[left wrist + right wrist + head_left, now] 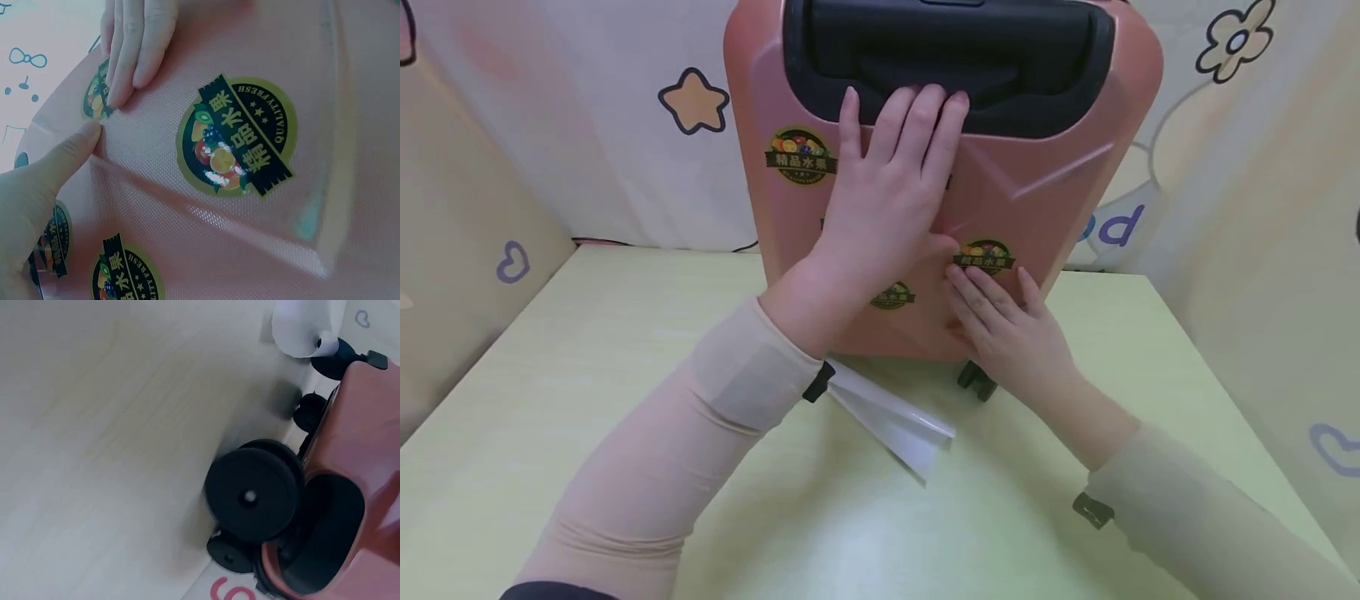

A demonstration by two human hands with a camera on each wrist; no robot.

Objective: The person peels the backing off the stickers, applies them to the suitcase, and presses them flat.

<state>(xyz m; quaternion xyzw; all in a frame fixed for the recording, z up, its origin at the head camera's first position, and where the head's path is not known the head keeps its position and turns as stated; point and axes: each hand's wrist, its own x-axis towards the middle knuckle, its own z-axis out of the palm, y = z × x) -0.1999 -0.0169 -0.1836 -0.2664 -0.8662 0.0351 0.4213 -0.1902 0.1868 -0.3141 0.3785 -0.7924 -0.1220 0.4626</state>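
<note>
A pink suitcase [1045, 200] stands upright, bearing round fruit-print stickers. My left hand [887, 192] lies against its front, fingers straight and tips over the lower edge of the black handle recess [1037, 108]. Its thumb [72, 153] points at the right-hand sticker [983, 256]. With extended fingers, my right hand [1018, 342] touches the lower edge of that same sticker. Another sticker [801, 156] is at the upper left. A lower one [892, 296] shows partly beside my left wrist and whole in the left wrist view. More stickers are partly hidden by my left hand.
A curled white sheet [895, 425] lies on the pale table [625, 375] before the suitcase. Black wheels [253, 494] support the case. Behind it hangs a white patterned backdrop [610, 167], with side panels left and right.
</note>
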